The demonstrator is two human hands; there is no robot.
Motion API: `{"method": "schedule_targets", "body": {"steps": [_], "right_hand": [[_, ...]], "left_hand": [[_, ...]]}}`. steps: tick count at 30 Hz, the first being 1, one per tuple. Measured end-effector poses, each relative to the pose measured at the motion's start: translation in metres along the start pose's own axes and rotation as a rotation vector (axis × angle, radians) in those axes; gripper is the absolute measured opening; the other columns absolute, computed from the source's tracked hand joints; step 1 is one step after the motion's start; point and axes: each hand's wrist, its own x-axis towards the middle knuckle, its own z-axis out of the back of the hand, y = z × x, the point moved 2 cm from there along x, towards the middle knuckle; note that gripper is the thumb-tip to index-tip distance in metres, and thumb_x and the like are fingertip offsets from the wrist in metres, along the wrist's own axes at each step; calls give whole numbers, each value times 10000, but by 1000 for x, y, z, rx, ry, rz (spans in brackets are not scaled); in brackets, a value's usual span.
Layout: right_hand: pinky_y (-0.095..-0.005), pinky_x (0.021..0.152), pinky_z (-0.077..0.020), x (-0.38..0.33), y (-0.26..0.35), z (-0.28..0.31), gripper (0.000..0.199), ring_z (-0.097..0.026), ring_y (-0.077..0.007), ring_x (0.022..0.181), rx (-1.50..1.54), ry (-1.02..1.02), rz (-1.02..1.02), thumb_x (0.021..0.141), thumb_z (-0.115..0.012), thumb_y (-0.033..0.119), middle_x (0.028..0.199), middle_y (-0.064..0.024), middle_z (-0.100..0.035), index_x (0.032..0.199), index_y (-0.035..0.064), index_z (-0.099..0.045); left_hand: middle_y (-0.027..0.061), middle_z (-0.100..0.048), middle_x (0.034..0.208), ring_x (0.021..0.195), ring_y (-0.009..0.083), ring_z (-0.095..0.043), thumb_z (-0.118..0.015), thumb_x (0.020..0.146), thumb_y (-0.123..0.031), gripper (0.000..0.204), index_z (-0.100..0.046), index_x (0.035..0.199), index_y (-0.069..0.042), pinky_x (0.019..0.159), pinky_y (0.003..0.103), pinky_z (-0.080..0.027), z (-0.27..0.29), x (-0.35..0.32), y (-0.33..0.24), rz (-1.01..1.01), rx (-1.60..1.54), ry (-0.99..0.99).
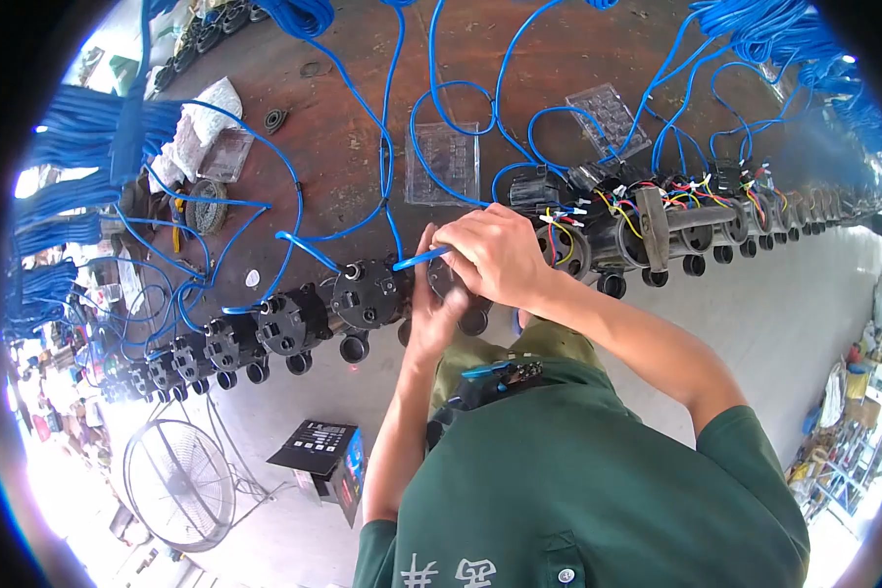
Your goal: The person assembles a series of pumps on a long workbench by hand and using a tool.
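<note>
- My right hand (500, 257) curls over the blue cable (421, 259), fingers closed on it; the cable's visible stretch juts left from beneath my knuckles.
- My left hand (433, 316) cups the near side of a dark cap (444, 278), partly hidden by both hands; whether its fingers press or merely rest, I cannot tell.
- Both hands work close together at the bench's near edge, the cable and cap between them.
- Just left of my left hand, a finished-looking black unit (367, 294) leaves little room; more line the edge farther left.
- On my right, open housings (562, 253) crowd near my wrist, coloured wires (617, 211) spilling out, a grey bar (652, 230) lying across the row.
- Beyond my fingers, the bench (353, 127) offers wider bare patches, crossed by looping cables.
- Its dark reddish-brown, scuffed top carries two clear trays (441, 165), a white bag (209, 113) and a wire coil (206, 208).
- Blue bundles (98, 127) hang at the far left.
- Below the edge spreads a pale floor (745, 333), with a round fan (179, 485) and an open box (318, 456) on the left.
</note>
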Motion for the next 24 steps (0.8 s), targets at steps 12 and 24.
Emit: {"method": "schedule_targets", "body": {"steps": [12,24], "right_hand": [[-397,853,-538,-1,-15,2,235,-736,-262,935,220,1,-23,789,-775,3,984,-50,-768,1001,74,-704],[-402,851,-507,-6,-22,-3,199,-713,-279,933,278,26,34,817,-770,37,980,-73,-748,998,73,-696]], "left_hand": [[105,-619,1203,1157,287,-630,-842,855,-168,621,-490,1350,-34,1008,392,-488,-20,10,80,-394,858,-353],[158,-545,1389,1264,302,-585,-846,775,-79,915,-320,1516,24,1051,414,-487,-5,-4,70,-93,539,-161]]}}
